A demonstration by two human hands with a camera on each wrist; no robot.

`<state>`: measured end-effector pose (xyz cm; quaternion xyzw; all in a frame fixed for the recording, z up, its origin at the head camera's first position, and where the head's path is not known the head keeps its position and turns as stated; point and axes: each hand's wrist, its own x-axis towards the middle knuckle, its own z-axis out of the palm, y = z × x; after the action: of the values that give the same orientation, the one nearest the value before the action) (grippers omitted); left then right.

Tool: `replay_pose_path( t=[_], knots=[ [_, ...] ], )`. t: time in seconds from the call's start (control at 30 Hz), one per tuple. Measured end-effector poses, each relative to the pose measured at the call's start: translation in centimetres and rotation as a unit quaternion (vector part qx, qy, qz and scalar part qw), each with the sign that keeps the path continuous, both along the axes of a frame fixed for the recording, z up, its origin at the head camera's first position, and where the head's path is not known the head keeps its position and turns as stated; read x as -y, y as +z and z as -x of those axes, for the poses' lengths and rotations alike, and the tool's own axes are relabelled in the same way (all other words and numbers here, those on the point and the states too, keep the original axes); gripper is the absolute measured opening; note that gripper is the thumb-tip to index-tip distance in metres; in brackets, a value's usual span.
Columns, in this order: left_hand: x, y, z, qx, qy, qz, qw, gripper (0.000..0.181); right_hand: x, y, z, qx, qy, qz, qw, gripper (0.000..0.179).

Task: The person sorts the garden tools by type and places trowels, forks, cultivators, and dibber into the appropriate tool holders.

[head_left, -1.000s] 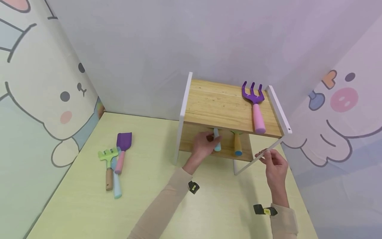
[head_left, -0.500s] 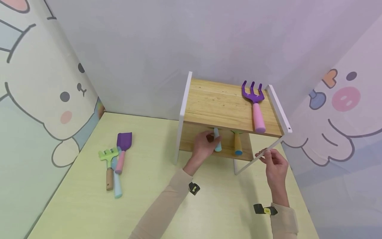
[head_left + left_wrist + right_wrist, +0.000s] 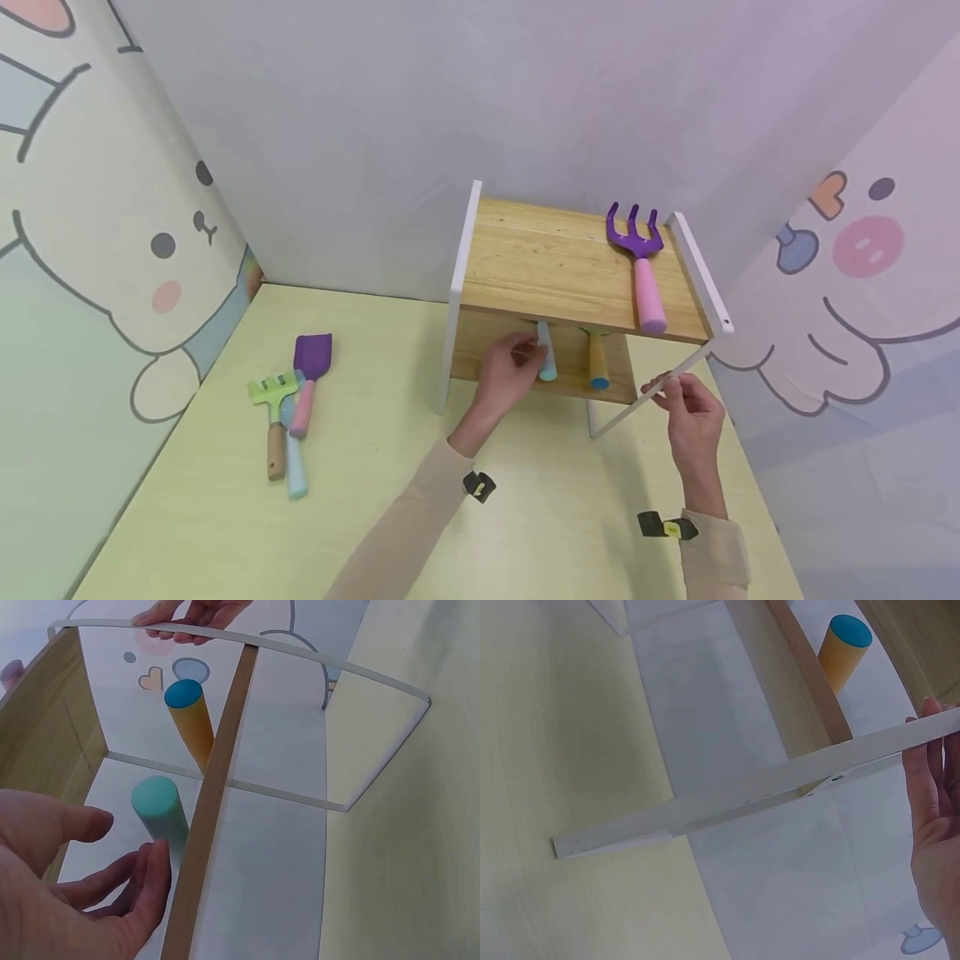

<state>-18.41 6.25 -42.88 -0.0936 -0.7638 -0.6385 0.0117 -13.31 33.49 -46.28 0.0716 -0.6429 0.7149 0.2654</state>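
My left hand [image 3: 506, 375] is at the lower board of a small two-tier shelf [image 3: 540, 258], just beside a light blue tool handle [image 3: 547, 354]. In the left wrist view its thumb and fingers [image 3: 154, 889] stand apart, and the handle's rounded end [image 3: 156, 799] shows past the fingertips. The head of that tool is hidden under the top board. My right hand [image 3: 693, 421] grips the shelf's white side frame [image 3: 645, 398] between thumb and fingers. A yellow handle with a blue end [image 3: 597, 362] lies on the lower board, right of the light blue one.
On the top board lies a purple hand fork with a pink handle [image 3: 648, 292]. Left on the table [image 3: 225, 517] are a purple shovel [image 3: 312, 354], a green rake with a brown handle [image 3: 275, 450] and a light blue tool [image 3: 296, 471], overlapping. Printed walls stand behind and beside.
My left hand has loosened from the light blue handle and drawn back slightly to the left, while the handle stays on the lower board. The right hand has not moved.
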Motion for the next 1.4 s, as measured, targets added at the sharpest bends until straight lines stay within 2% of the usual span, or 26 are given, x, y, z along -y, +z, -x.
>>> replay_pose_path(
  t=[0.1, 0.27, 0.43, 0.7, 1.03, 1.27, 1.4],
  knots=[
    [0.4, 0.0, -0.3, -0.011, -0.007, -0.013, 0.9998, 0.028, 0.0, 0.0, 0.1, -0.005, 0.005, 0.007, 1.0, 0.013],
    [1.2, -0.1, -1.1, -0.022, -0.016, -0.036, 0.999, 0.028, 0.0, 0.0, 0.1, 0.008, -0.008, -0.014, 0.9998, 0.014],
    [1.9, -0.2, -1.7, -0.032, -0.021, -0.041, 0.9984, 0.027, -0.1, 0.1, 0.0, 0.019, -0.013, -0.037, 0.9991, 0.014],
    [3.0, -0.5, -2.7, -0.03, -0.023, -0.055, 0.9978, 0.028, -0.2, 0.0, 0.1, 0.022, -0.012, -0.039, 0.9989, 0.014],
    [4.4, -0.9, -4.1, -0.032, -0.046, -0.045, 0.9974, 0.026, -0.2, -0.1, -0.1, 0.027, -0.014, -0.039, 0.9988, 0.014],
    [5.7, -1.7, -5.1, -0.029, -0.042, -0.026, 0.9983, 0.025, -0.2, -0.1, -0.1, 0.026, -0.016, -0.042, 0.9987, 0.016],
    [6.5, -2.2, -5.5, -0.036, -0.053, -0.03, 0.9975, 0.023, -0.1, -0.2, -0.2, 0.021, -0.011, -0.035, 0.9991, 0.014]
  ],
)
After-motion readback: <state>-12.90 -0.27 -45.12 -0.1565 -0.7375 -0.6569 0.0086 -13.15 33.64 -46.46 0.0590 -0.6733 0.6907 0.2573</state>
